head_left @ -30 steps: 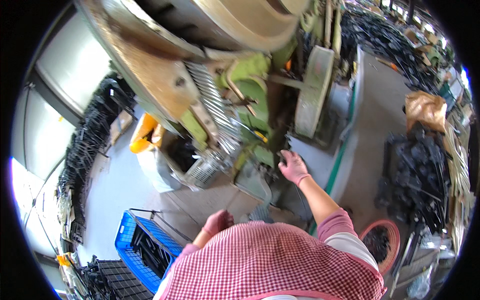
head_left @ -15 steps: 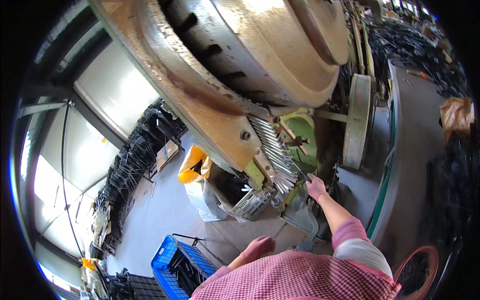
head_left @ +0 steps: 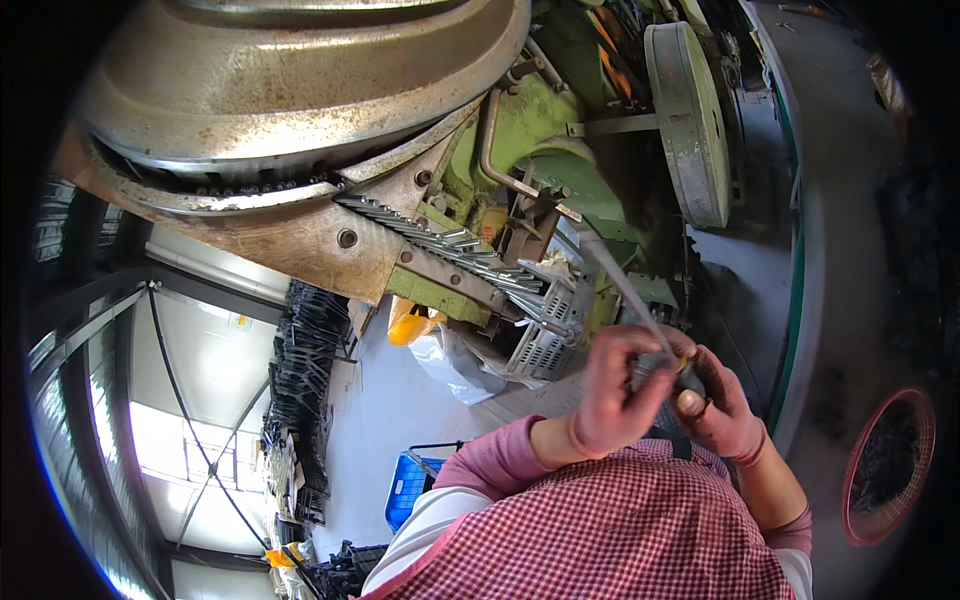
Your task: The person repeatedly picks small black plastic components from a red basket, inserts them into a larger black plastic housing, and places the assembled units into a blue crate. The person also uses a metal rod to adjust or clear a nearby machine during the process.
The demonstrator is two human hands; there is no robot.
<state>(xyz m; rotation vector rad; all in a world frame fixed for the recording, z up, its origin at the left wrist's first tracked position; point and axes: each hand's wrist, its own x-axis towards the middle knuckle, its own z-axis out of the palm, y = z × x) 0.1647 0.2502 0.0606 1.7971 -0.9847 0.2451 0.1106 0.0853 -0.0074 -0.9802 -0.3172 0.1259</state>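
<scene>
In front of my chest, both gloved hands meet around a screwdriver [head_left: 630, 292] with a dark handle and yellow ring; its long shaft is blurred and slants up to the left. My right hand [head_left: 728, 412] is wrapped about the handle. Fingers curled, my left hand [head_left: 618, 392] closes on the handle's other side, near the shaft. Beyond them, a slanting chute [head_left: 440, 250] carries a row of bright metal pins down from a big worn drum [head_left: 300, 90]. The shaft's far end lies near the green machine body [head_left: 590, 190], apart from the pins.
A pale plastic crate [head_left: 545, 335] stands under the chute, beside a white and yellow sack [head_left: 450, 360]. Lower left is a blue basket [head_left: 405, 490]; lower right, a red basket [head_left: 890, 465]. A round guard [head_left: 690, 125] juts out at the machine's right. Dark parts [head_left: 305, 370] are stacked along the wall.
My right hand has drawn back from the chute with the screwdriver. My left hand has risen from beside my apron to meet it. The view has turned, so the drum now appears farther left.
</scene>
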